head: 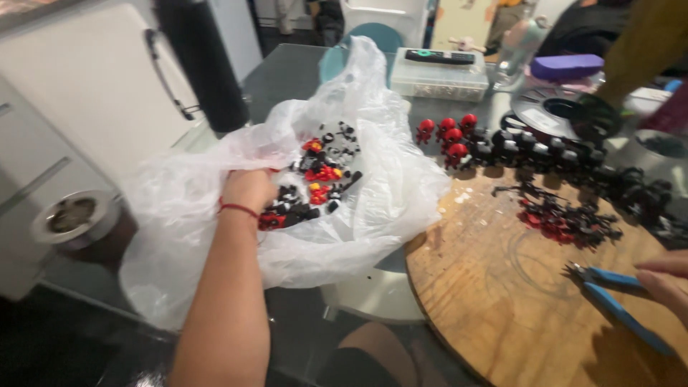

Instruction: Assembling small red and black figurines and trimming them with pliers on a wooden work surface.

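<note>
Reaching into the plastic bag (215, 186), left hand (251, 190) closed over small red and black parts (315, 183). Right hand (666, 279) rests, fingers loose, on blue pliers (620, 301) atop the wooden board (516, 308). Judged step: gathering parts; lifting out needs a firm pinch.

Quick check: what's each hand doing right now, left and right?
Left hand: reaching into the clear plastic bag, closed among the small red and black parts; what it grips is hidden.
Right hand: fingers resting on the blue-handled pliers, not closed around them.

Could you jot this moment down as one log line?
left hand: in plastic bag, among small parts | right hand: touching blue pliers | board
</note>
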